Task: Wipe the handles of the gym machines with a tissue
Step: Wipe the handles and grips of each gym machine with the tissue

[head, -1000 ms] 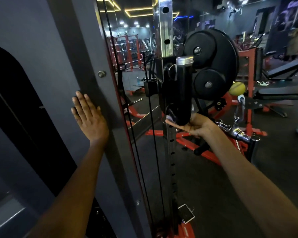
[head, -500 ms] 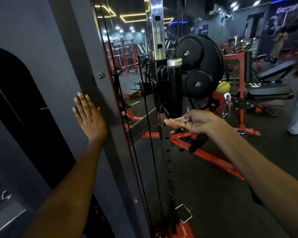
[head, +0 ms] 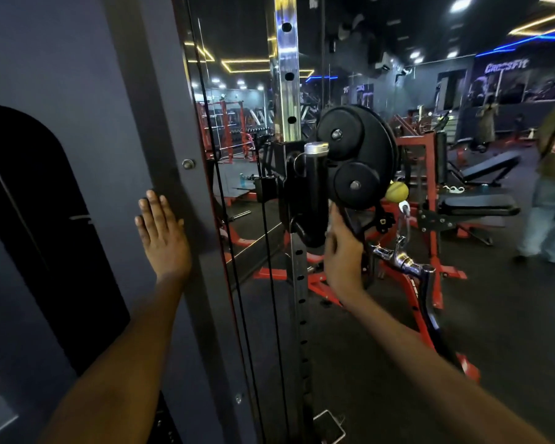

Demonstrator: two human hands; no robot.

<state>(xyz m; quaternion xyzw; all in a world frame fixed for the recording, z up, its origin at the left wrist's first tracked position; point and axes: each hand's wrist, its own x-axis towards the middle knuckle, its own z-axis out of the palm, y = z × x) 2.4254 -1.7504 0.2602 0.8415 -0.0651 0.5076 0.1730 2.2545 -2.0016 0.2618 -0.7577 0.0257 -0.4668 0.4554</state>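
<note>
One head-worn wide-angle view looks forward and slightly down, close to the cable machine (head: 305, 193).

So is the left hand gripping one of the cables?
No, the left hand lies flat with straight fingers on the grey panel, apart from the black cables.

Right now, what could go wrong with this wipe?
1. The right hand works against the black handle beside the pulley wheels and near the cables; fingers or tissue could catch if the carriage shifts.
2. The tissue barely shows in that hand, so the wipe may miss part of the handle.
3. The left hand leans flat on the grey frame; a slip could throw the person off balance.
</note>
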